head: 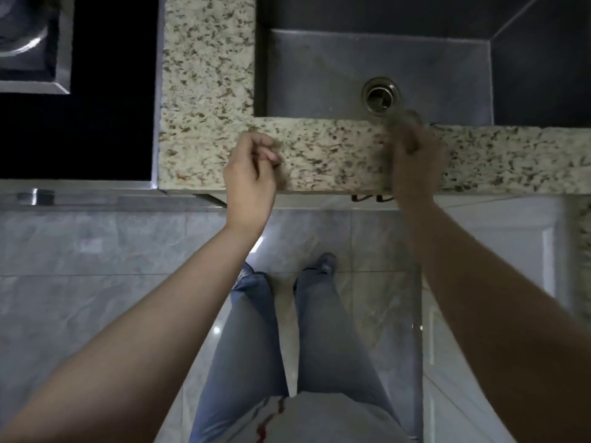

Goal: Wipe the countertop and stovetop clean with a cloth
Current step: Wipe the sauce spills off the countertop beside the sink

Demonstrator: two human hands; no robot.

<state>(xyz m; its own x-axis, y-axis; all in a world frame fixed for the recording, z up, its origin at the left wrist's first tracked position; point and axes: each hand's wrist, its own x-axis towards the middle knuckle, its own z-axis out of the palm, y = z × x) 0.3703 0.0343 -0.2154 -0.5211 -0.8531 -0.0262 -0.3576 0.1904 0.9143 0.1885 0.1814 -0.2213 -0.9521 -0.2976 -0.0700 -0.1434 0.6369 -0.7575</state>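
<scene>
Nearest you, at six o'clock, your legs stand on the tiled floor (pixel 80 251), and both forearms reach forward to the front strip of the countertop (pixel 319 148). Your left hand (pixel 251 167) hangs over that strip's near edge at about eleven o'clock, fingers curled in on themselves with nothing visible inside them. Your right hand (pixel 415 151), at one o'clock, is smeared by motion blur; a greyish blur at its fingertips could be the cloth, but you cannot tell whether it grips anything, and no cloth shows clearly anywhere.

You seem to be on the countertop step, working the narrow strip in front of the sink (pixel 377 81). Next, you would likely need flat, steady passes along this strip, then up the wider slab at twelve o'clock, before crossing left to the black stovetop (pixel 96 123) at ten o'clock.

Beyond your right hand lies the drain (pixel 380 94). A steel vessel (pixel 28 36) sits on the stovetop's far left and would obstruct wiping there.
</scene>
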